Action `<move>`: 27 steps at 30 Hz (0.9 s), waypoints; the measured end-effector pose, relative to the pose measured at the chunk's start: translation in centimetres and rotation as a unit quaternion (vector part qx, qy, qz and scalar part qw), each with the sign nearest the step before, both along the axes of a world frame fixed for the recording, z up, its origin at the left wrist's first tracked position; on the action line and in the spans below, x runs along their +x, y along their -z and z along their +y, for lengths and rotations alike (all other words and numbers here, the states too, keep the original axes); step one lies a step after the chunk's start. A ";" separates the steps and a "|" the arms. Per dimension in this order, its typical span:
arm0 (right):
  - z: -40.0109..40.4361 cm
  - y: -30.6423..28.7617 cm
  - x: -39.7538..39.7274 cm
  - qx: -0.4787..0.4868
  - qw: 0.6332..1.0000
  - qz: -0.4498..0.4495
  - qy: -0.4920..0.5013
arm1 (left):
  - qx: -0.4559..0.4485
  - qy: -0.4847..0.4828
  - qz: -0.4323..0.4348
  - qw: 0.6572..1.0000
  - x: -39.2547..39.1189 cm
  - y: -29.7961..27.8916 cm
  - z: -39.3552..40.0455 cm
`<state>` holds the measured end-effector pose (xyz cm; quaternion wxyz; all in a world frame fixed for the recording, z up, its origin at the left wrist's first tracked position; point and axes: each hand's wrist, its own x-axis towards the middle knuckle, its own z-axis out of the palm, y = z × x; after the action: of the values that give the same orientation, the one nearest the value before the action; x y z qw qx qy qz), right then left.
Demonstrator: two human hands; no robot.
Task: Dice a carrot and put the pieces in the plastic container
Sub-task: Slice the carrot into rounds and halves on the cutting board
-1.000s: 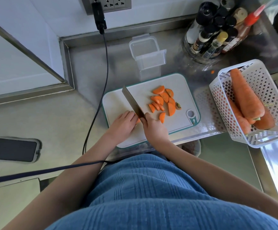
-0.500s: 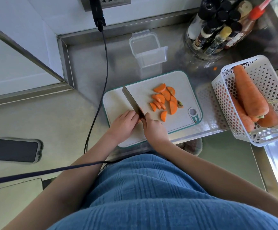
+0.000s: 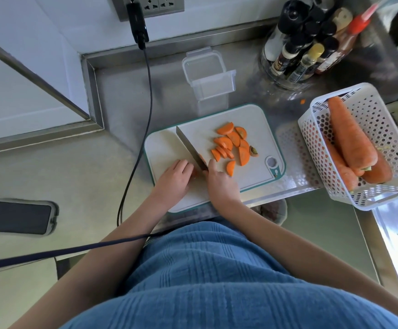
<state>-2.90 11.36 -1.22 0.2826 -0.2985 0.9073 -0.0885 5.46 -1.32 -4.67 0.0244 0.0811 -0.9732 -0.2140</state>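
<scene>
We are slicing: our right hand [image 3: 220, 184] is gripping the knife [image 3: 190, 151], our left hand [image 3: 175, 178] is holding a carrot stub [image 3: 199, 157] on the board [image 3: 160, 148], cut pieces [image 3: 233, 144] beside; next, crosswise dicing, then filling the container [image 3: 208, 74].

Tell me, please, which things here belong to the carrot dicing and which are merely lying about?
Job in hand: knife, carrot pieces, cutting board, plastic container, whole carrots in basket.
Lying about: phone, bottles, charger cable.
</scene>
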 end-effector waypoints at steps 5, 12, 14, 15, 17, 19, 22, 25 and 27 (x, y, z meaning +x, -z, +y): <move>1.2 -0.3 -1.6 -0.005 1.000 -0.007 0.027 | -0.019 0.009 0.020 1.000 0.0 0.0 0.0; 0.6 -1.9 0.0 -0.051 0.997 -0.010 -0.064 | -0.056 0.015 0.050 0.997 0.9 0.4 0.0; 0.5 -1.6 0.1 -0.053 0.996 -0.007 -0.075 | -0.049 0.011 0.035 0.998 0.9 0.4 0.0; 0.5 -1.4 0.1 -0.053 0.996 -0.006 -0.077 | -0.048 0.011 0.028 0.998 0.8 0.4 0.0; 0.6 -1.2 0.2 -0.052 0.996 -0.001 -0.073 | -0.047 0.015 0.024 0.999 0.7 0.1 0.0; 0.7 -0.9 0.2 -0.053 0.997 0.004 -0.058 | -0.047 0.013 0.031 0.998 0.8 -0.1 0.1; 0.9 -0.9 0.2 -0.069 0.997 -0.017 -0.023 | -0.046 0.004 0.037 0.998 0.8 -0.1 0.2; 1.0 -1.2 0.0 -0.076 0.997 -0.021 -0.027 | -0.045 0.003 0.032 0.998 0.7 0.3 0.1; 1.0 -1.3 -0.1 -0.076 0.996 -0.024 -0.030 | -0.042 0.005 0.032 0.999 0.8 0.3 0.1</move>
<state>-2.99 12.38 0.12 0.2829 -0.3437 0.8818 -0.1557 6.25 -1.21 -4.92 0.0582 0.0682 -0.9803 -0.1759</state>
